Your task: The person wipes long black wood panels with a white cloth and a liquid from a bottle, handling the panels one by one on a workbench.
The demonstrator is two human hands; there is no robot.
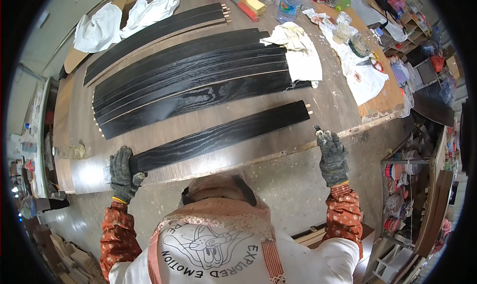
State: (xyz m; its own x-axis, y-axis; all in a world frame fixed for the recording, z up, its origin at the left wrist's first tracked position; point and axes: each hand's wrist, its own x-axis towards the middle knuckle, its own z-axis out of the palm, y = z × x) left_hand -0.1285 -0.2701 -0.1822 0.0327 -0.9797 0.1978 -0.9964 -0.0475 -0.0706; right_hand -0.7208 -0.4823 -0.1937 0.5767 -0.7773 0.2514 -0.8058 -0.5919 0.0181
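Note:
A long black-stained wooden slat (218,136) with small dowel pegs at its right end lies alone near the front of the brown worktable (328,105). My left hand (122,172), in a grey knit glove, grips the slat's left end. My right hand (332,157), gloved the same, is shut around a small pale tool at the table's front edge, just off the slat's right end and apart from it. Behind the single slat lie several more black slats (194,80) side by side.
White rags (298,50) lie over the slats' right ends, and more white cloths (124,20) lie at the far left. Plastic bottles (288,3), jars and red tools crowd the back of the table. Cluttered shelves (422,184) stand to the right, wood offcuts (64,254) lower left.

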